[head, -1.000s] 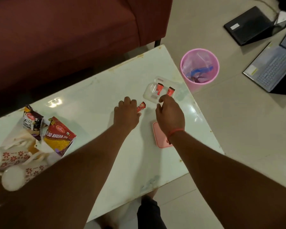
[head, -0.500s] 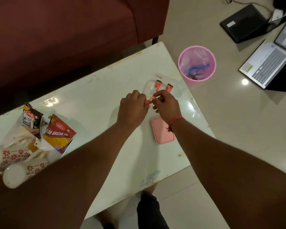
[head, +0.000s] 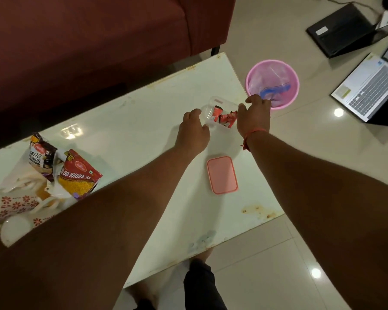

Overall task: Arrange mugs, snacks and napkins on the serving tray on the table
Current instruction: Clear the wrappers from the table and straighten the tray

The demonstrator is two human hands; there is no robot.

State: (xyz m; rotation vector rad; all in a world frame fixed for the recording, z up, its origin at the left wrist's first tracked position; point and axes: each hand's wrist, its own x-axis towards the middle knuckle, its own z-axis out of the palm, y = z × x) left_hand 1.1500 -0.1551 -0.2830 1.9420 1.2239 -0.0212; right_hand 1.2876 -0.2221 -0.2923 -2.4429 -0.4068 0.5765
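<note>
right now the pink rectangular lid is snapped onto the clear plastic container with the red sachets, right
No. In the head view the pink rectangular lid lies flat on the white table, apart from the clear plastic container, which is open with the red sachets inside.

Both bare forearms reach forward and slightly inward, converging ahead of the body. The left hand [head: 194, 130] is palm down, knuckles up, fingers curled loosely under, thumb tip pointing right. The right hand [head: 253, 116] is a little farther out, palm down and arched, fingers spread and bent downward (a red thread circles its wrist). The hands are near each other, not touching.
</note>
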